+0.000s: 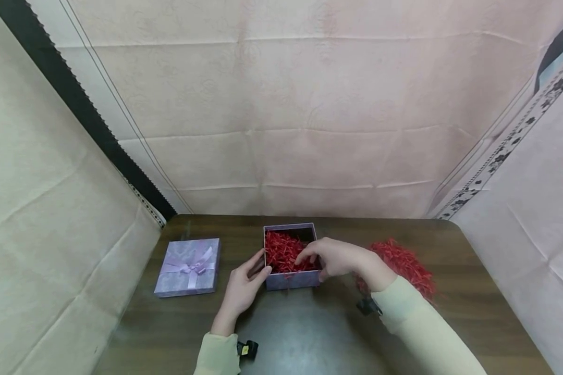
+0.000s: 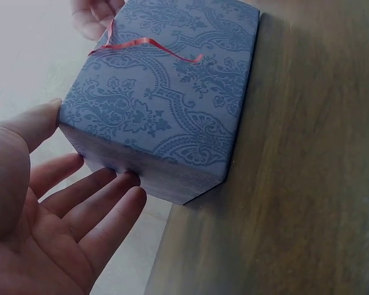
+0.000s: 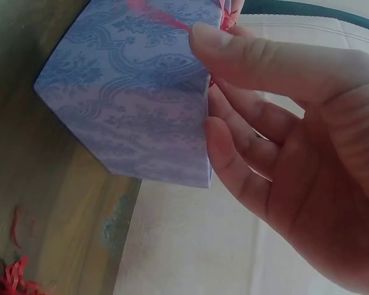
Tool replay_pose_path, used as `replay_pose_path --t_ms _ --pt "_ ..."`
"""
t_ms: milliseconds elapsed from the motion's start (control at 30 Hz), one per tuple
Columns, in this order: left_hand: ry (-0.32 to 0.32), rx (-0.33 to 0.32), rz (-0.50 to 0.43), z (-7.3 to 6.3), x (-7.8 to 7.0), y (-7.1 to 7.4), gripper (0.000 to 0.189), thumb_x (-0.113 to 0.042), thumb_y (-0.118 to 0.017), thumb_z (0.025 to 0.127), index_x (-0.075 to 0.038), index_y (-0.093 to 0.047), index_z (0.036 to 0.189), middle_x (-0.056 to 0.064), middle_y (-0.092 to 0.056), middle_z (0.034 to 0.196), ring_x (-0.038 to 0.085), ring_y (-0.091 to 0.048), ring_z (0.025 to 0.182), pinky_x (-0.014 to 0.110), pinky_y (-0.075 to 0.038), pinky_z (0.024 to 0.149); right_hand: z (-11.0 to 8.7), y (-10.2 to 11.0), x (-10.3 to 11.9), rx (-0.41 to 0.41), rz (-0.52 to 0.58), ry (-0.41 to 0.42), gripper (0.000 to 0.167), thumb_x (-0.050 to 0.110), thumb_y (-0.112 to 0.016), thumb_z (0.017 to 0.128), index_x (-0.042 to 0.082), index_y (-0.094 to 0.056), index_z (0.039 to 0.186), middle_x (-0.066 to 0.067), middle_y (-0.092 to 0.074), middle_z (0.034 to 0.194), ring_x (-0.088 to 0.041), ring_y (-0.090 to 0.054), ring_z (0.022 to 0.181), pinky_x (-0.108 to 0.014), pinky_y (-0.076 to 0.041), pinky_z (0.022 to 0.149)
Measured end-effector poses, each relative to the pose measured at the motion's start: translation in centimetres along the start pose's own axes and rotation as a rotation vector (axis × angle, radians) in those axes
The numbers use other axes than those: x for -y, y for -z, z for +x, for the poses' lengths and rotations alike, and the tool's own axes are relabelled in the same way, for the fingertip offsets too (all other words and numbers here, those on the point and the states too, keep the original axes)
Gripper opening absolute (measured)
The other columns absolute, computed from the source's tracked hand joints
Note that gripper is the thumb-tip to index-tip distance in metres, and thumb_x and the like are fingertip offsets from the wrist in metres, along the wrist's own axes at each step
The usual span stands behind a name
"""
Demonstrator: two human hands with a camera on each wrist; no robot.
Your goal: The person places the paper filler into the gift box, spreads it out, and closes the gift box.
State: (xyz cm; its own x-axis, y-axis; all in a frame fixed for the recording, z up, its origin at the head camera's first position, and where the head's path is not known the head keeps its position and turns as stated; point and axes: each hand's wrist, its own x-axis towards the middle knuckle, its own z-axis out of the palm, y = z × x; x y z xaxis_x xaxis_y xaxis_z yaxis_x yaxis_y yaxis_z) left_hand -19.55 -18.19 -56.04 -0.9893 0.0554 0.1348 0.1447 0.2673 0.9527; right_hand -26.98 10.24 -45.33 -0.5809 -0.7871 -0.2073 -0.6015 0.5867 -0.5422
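Note:
A lavender patterned gift box (image 1: pixel 293 281) stands lidless on the table, with red shredded paper (image 1: pixel 283 250) inside it. At its left wall is my left hand (image 1: pixel 241 291), its fingertips touching the side and the thumb at the near corner. My right hand (image 1: pixel 340 258) reaches over the right rim, index finger down at the shreds, thumb by the near right corner. In the right wrist view a blurred red strand (image 3: pixel 163 17) runs up to the thumb tip (image 3: pixel 210 38). Another red strand (image 2: pixel 147 43) hangs over the box's front in the left wrist view.
To the left lies the matching lid (image 1: pixel 187 266), topped with a ribbon bow. A loose pile of red shredded paper (image 1: pixel 405 268) sits to the right, partly behind the right wrist. Fabric sheets (image 1: pixel 286 114) hang behind the brown table (image 1: pixel 169 338) and along both sides.

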Motion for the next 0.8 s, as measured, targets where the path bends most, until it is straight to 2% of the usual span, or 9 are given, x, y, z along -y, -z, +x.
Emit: replay_pose_path --t_ms 133,267,433,533,633,800 --pt "0.004 -0.002 0.000 0.0 0.0 0.0 0.056 -0.026 -0.075 0.104 -0.016 -0.058 0.156 0.008 -0.056 0.157 0.029 -0.062 0.136 0.040 -0.055 0.105 -0.4 -0.3 -0.3 -0.023 -0.052 0.015 0.061 -0.006 -0.088 0.081 0.027 -0.076 0.131 0.009 -0.069 0.123 -0.016 -0.064 0.107 -0.034 -0.059 0.084" --pt "0.005 0.004 -0.008 0.0 -0.1 0.1 0.057 -0.029 -0.075 0.104 -0.017 -0.058 0.156 0.008 -0.056 0.157 0.028 -0.062 0.136 0.038 -0.055 0.105 -0.4 -1.0 -0.7 -0.078 -0.088 0.065 0.046 -0.001 -0.087 0.086 0.025 -0.078 0.123 0.009 -0.072 0.114 -0.013 -0.066 0.099 -0.032 -0.060 0.083" --pt "-0.007 0.009 -0.016 0.1 0.1 0.1 0.059 -0.035 -0.075 0.103 -0.017 -0.058 0.156 0.007 -0.056 0.157 0.028 -0.062 0.136 0.037 -0.055 0.105 0.2 -1.5 -0.8 -0.177 -0.039 0.171 0.018 0.009 -0.086 0.092 0.021 -0.082 0.104 0.013 -0.073 0.097 -0.007 -0.067 0.081 -0.025 -0.060 0.072" --pt "-0.014 0.006 -0.015 0.1 0.2 0.1 0.058 -0.033 -0.076 0.103 -0.017 -0.058 0.156 0.007 -0.056 0.156 0.028 -0.062 0.135 0.038 -0.055 0.104 0.8 -1.7 -0.5 -0.205 0.012 0.202 0.011 0.010 -0.086 0.093 0.019 -0.083 0.099 0.012 -0.073 0.093 -0.003 -0.065 0.074 -0.023 -0.060 0.068" --pt "-0.015 0.000 -0.012 0.1 0.3 0.2 0.057 -0.029 -0.076 0.103 -0.017 -0.058 0.156 0.008 -0.056 0.156 0.028 -0.063 0.135 0.038 -0.056 0.104 1.4 -1.8 -0.1 -0.201 0.049 0.203 0.014 0.010 -0.087 0.092 0.015 -0.084 0.104 0.007 -0.076 0.096 -0.002 -0.066 0.076 -0.022 -0.061 0.071" --pt "-0.019 0.000 -0.020 0.1 0.4 0.0 0.056 -0.026 -0.076 0.103 -0.016 -0.058 0.156 0.010 -0.056 0.156 0.030 -0.063 0.135 0.038 -0.056 0.104 1.4 -1.7 -0.1 -0.151 0.032 0.180 0.034 0.013 -0.094 0.085 0.018 -0.082 0.116 0.005 -0.075 0.104 -0.007 -0.067 0.086 -0.024 -0.060 0.075"
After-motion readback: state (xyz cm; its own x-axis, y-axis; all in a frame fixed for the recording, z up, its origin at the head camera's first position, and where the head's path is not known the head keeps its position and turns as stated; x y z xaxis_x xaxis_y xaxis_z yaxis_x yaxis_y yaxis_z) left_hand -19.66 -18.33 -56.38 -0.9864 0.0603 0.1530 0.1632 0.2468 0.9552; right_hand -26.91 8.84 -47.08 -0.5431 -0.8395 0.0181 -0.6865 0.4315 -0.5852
